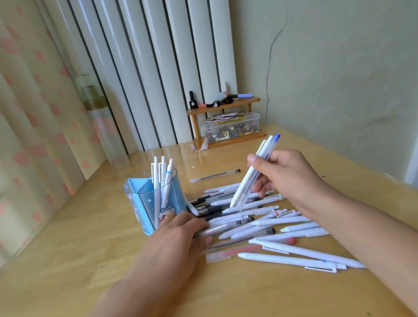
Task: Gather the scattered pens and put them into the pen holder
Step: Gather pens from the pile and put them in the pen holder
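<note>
**A small bundle lifted, the heap waiting below**

Your right hand (285, 176) pinches a bundle of white pens (252, 173) between thumb and curled fingers, tips angled down toward the pile and caps up. I count three barrels, one with a blue clicker, though they overlap and a fourth could be hidden. Holding them together like this lets you drop several in a single trip, and I judge that is the step in hand.

Your left hand (180, 235) lies low at the near-left edge of the heap of pens (262, 218), fingers straight and close together, touching the nearest barrels. It sits just beside the blue pen holder (154, 197), likely steadying the pile or raking it together.

The holder stands upright on the wooden desk (112, 272), left of the heap. It is divided into compartments, and three white pens (161, 177) stand in one of them.

The heap itself holds roughly twenty-five pens, white clickers mixed with clear gel pens, too tangled to count exactly. One clear capped pen (215, 175) lies alone behind the heap, apart from it.
</note>
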